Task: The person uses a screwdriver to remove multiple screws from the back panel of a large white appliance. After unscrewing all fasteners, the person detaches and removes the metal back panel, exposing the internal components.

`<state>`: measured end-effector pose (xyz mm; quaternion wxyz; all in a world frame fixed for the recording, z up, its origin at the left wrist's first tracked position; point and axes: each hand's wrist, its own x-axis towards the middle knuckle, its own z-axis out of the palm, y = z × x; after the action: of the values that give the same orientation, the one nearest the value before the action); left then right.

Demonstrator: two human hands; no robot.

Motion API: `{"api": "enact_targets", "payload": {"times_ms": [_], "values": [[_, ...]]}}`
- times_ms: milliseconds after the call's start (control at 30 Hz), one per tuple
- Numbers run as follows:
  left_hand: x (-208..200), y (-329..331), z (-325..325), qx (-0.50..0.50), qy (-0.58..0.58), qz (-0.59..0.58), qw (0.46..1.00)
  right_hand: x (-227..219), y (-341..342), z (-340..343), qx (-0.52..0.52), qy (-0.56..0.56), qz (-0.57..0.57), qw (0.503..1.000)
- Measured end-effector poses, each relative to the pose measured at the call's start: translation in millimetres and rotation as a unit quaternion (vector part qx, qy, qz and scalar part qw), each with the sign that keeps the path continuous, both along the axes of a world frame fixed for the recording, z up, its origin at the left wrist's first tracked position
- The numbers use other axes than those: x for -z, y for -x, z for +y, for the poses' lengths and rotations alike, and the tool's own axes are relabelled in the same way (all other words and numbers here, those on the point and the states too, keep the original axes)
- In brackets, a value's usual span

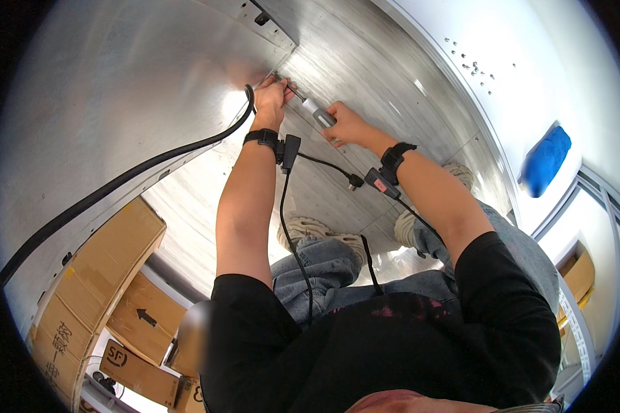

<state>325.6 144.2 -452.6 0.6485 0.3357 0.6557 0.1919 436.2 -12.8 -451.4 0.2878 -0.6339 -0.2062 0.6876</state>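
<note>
My right hand [348, 125] is wrapped round the grey-and-white handle of a screwdriver [315, 111], which looks like a powered one. Its thin shaft points up and left to the lower edge of a large metal panel [151, 82]. There my left hand [272, 95] has its fingers closed together beside the tip of the shaft. Whatever small thing they pinch is hidden. A thick black cable [145, 165] crosses the panel and curves up close to my left wrist. Each wrist wears a black strap with a small device and a cord.
Several small screws [474, 67] lie scattered on a white surface at the right, with a blue bundle [548, 160] nearby. A black plug [355, 182] hangs or lies between my forearms over the grey wood-look floor [365, 76]. Cardboard boxes [103, 275] stand at the lower left.
</note>
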Motion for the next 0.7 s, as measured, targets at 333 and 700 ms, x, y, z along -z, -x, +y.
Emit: {"api": "enact_targets", "payload": {"times_ms": [333, 700], "values": [[-3, 2, -2, -0.006, 0.015, -0.037, 0.999, 10, 7, -7, -0.075, -0.077, -0.176, 0.979], [-12, 8, -4, -0.036, 0.019, -0.081, 0.996, 2, 11, -13, -0.043, -0.08, -0.179, 0.98]]}}
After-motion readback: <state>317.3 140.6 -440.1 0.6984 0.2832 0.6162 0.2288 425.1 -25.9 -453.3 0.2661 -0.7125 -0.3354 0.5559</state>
